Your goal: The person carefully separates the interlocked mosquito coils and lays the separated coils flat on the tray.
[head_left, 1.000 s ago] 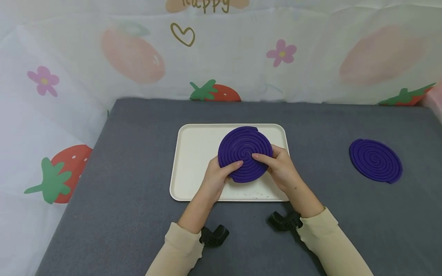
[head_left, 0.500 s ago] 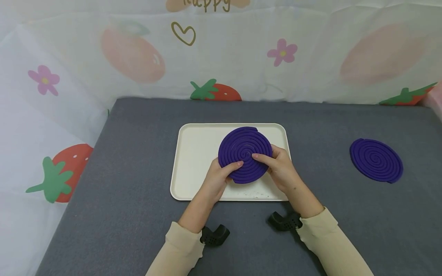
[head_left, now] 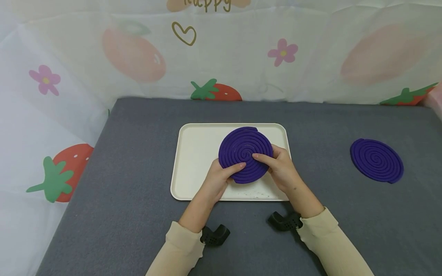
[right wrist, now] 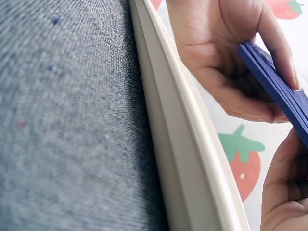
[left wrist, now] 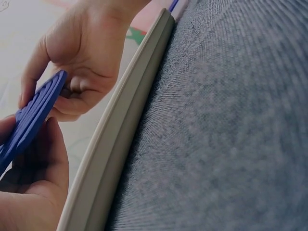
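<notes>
Pinching purple coil (head_left: 246,154) above cream tray (head_left: 193,161) — left hand (head_left: 216,180), right hand (head_left: 281,168), thumbs on top, fingers curled beneath.

A second purple coil (head_left: 376,160) lay flat on the grey surface (head_left: 138,153) well off to my right, apart from the tray. Behind the surface hung a pale cloth (head_left: 69,57) printed with strawberries, one of them (head_left: 215,92) just past the far edge, another (head_left: 60,172) low on my left. Pink flowers (head_left: 282,53) and a gold heart outline (head_left: 184,34) dotted it higher up. Two small black camera mounts (head_left: 214,234) sat near my cream sleeves (head_left: 181,249).
</notes>
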The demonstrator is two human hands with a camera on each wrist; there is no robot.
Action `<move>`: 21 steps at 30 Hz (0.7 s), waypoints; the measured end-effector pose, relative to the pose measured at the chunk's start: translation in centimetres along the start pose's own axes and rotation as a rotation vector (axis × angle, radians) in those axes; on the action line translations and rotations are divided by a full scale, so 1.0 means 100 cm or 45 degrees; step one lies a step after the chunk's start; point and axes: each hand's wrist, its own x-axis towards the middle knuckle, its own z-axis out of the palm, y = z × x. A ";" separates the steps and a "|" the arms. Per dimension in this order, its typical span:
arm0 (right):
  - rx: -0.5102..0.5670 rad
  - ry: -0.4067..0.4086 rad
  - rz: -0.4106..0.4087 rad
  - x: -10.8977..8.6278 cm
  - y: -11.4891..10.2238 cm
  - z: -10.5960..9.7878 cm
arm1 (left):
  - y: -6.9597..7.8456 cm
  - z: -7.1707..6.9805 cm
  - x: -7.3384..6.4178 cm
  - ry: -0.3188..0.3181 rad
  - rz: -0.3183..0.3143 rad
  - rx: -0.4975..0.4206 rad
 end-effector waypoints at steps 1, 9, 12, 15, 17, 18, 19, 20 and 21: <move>0.000 0.000 -0.001 0.000 0.000 0.000 | 0.000 0.000 0.000 0.001 0.001 0.005; 0.007 -0.001 -0.016 0.001 0.001 0.000 | -0.001 -0.002 0.000 0.012 0.031 0.019; 0.013 0.004 -0.022 0.001 0.002 0.000 | -0.001 -0.001 0.000 0.021 0.037 0.016; 0.016 0.004 -0.024 0.001 0.002 -0.001 | -0.001 -0.001 0.000 0.035 0.041 0.017; 0.021 0.001 -0.023 0.001 0.002 -0.001 | -0.001 0.000 0.000 0.041 0.048 0.017; 0.025 -0.001 -0.023 0.001 0.002 -0.001 | -0.001 0.000 0.000 0.043 0.051 0.013; 0.027 -0.002 -0.021 0.001 0.002 -0.001 | -0.001 0.000 0.000 0.045 0.053 0.006; 0.031 -0.003 -0.019 0.002 0.002 -0.001 | -0.002 0.000 0.000 0.049 0.052 -0.002; 0.033 -0.004 -0.018 0.002 0.003 -0.001 | -0.002 0.000 0.001 0.052 0.054 -0.009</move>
